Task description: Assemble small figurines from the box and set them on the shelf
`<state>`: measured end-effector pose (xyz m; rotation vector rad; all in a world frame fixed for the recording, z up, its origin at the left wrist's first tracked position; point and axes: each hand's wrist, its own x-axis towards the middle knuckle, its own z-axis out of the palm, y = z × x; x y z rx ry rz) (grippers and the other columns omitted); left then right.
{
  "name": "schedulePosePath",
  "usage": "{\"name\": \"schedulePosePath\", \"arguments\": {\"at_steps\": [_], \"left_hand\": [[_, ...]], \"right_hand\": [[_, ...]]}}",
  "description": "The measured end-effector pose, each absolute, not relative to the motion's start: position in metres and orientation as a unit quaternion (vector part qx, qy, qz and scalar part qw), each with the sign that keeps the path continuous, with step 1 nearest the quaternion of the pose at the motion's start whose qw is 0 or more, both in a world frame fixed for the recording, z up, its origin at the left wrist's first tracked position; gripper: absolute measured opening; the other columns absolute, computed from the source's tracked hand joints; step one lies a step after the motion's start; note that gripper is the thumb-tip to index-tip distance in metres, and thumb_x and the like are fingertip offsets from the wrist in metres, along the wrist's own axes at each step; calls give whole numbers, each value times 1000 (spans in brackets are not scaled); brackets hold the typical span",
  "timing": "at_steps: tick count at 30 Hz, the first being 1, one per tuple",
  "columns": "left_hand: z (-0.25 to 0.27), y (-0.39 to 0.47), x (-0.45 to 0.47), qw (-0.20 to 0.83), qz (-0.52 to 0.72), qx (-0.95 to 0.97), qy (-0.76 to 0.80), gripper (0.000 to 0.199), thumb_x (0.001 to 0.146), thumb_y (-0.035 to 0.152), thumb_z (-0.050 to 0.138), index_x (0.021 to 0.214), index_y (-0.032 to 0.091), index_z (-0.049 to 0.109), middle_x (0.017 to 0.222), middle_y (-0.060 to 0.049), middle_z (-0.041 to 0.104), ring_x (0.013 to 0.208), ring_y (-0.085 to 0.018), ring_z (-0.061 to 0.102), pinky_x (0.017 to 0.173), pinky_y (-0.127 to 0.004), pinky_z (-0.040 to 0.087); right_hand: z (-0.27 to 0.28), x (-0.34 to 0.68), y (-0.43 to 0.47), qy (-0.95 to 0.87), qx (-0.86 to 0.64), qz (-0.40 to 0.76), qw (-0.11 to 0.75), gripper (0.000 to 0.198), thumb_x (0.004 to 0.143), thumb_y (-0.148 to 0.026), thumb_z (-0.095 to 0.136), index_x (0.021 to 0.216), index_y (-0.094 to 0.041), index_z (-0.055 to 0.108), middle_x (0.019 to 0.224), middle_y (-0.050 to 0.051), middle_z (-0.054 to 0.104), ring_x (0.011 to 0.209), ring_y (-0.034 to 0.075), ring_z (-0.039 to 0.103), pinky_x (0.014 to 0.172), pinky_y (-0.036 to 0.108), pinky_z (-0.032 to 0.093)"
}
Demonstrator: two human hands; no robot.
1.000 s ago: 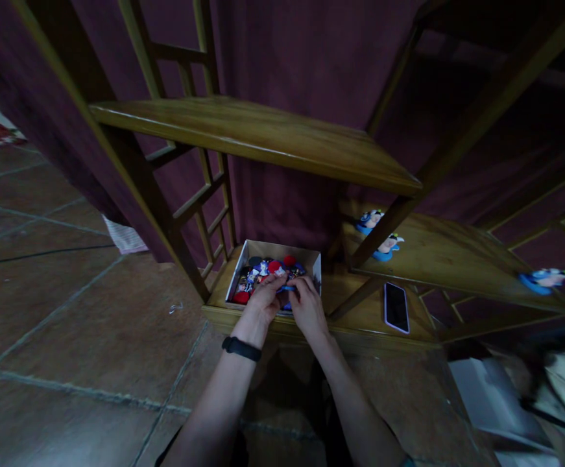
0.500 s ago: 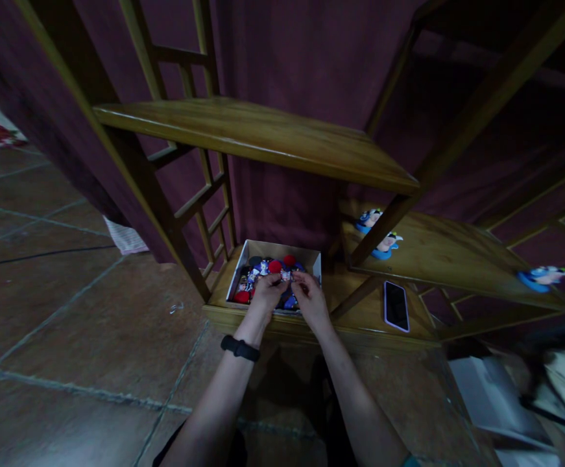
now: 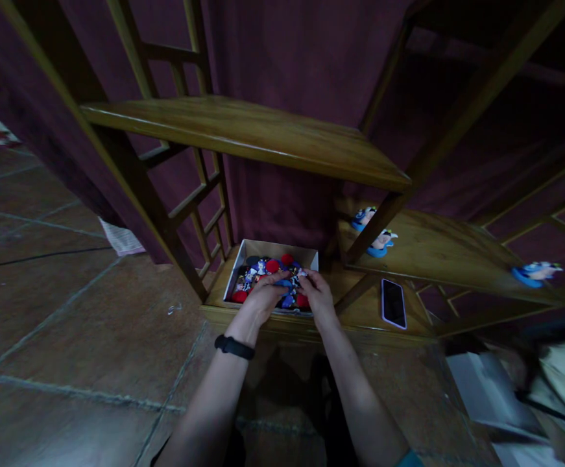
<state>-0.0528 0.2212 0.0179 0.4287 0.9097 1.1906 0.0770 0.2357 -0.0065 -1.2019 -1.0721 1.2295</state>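
Note:
A shallow open cardboard box [image 3: 232,275] with pale walls stands on the bottom shelf, filled with several small figurines [image 3: 250,275] that have red, blue and dark round bases. My left hand [image 3: 264,295], with a black band on the wrist, reaches over the front wall; its fingers and thumb curl around a small blue rounded piece [image 3: 283,283]. On the box's right side, my right hand [image 3: 319,292] pinches a small white and blue figurine [image 3: 302,273] at the fingertips. Fine details are too small and dim to make out.
The wooden shelf unit has a board [image 3: 243,133] above the box and slanting posts. Figurines on blue bases [image 3: 382,243] stand on the right shelf, another [image 3: 536,274] farther right. A phone [image 3: 393,303] lies right of the box. Grey-white boxes [image 3: 493,389] are on the floor.
My hands have moved slightly apart; the right one has shifted right with the small figurine. A blue piece now shows at my left fingers. The view has shifted a little.

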Motion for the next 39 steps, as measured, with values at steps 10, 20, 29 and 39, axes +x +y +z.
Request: {"name": "schedulePosePath", "arguments": {"at_steps": [10,20,29,39], "left_hand": [[33,218,-56,732,522,226,374,51,51,-10,66,97,13,70,83,-5,69,71,-11,60,69,-22,45],[19,227,-55,743,531,59,403,15,80,29,60,78,14,64,78,-8,67,73,-16,64,68,-27,51],[19,227,-45,748,506,54,426,34,92,38,34,80,15,55,63,-4,60,52,-12,56,49,-22,44],[6,227,-46,601,562,198,532,26,75,40,63,82,16,56,61,1,58,43,-8,50,41,-19,35]], "right_hand": [[5,79,232,-372,-450,578,571,33,68,-41,68,93,-21,63,95,3,66,86,17,63,78,34,54],[13,79,228,-317,-419,610,593,29,64,-35,75,84,-19,64,87,2,66,77,15,64,81,37,56],[16,75,226,-336,-451,589,581,35,60,-38,76,86,-19,63,86,0,64,73,12,62,75,30,56],[13,78,228,-365,-450,577,576,34,62,-41,74,87,-20,62,84,-1,62,75,13,60,77,33,55]]}}
